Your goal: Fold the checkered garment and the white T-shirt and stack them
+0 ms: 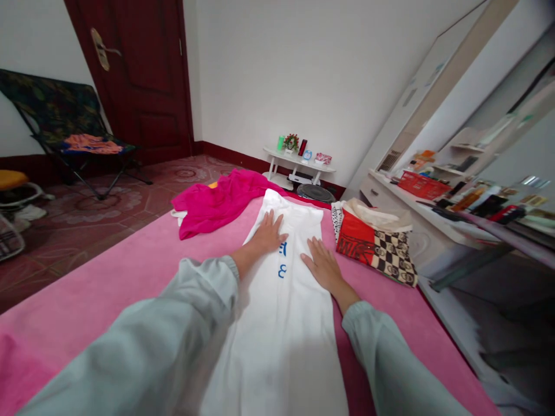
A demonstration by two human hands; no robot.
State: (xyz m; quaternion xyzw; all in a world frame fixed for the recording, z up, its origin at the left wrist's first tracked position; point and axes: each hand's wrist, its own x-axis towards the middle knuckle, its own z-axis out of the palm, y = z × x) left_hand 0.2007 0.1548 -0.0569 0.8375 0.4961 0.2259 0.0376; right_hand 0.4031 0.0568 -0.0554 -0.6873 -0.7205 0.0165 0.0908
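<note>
A long white garment with blue lettering (299,312) lies stretched lengthwise over a pink bedspread (143,277). My left hand (265,236) rests flat on its upper left part, fingers spread, beside the lettering. On the right side, my right hand (323,266) presses lightly on the cloth with its fingers apart. Neither hand grips the fabric. The near end of the garment runs out of view at the bottom. Both of my forearms are in pale grey-green sleeves, and the left one covers part of the garment's left edge.
A bright pink garment (217,202) lies crumpled at the far left of the bed. Folded clothes with red and checkered patches (375,242) sit at the right. Beyond stand a small white shelf (299,159), a cluttered dresser (433,214) and a folding chair (82,138).
</note>
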